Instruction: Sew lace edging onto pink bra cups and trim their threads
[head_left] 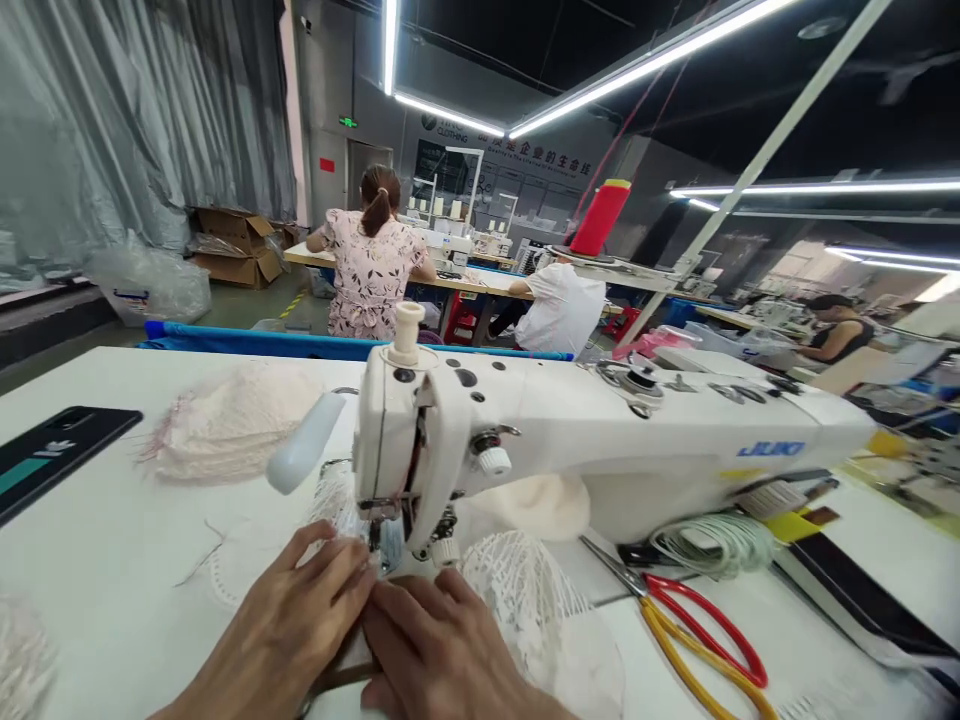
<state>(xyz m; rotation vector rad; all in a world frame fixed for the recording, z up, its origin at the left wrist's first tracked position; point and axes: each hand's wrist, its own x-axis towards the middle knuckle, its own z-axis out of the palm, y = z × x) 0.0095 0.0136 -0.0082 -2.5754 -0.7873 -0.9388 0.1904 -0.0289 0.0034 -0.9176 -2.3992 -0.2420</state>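
A white sewing machine [480, 430] stands before me. My left hand [300, 610] is at its needle area, fingers bent and pressed together on white lace fabric [337, 495] just left of the presser foot [377, 540]. Right against it, my right hand [442, 640] has its fingers curled over the near edge of the work. More of the lace, a gathered, netted piece [525, 590], spreads out to the right of that hand. The fingertips and the cloth beneath them are partly hidden. A pale knee-lifter-like rounded handle [304, 445] sticks out left of the machine head.
Red-and-yellow scissors [697, 640] and coiled pale cord [716, 545] lie to the right. At left are a stack of cream lace pieces [236, 420] and a black phone [67, 450]. A blue-edged trough [300, 342] runs behind the table. Other people sit at machines beyond.
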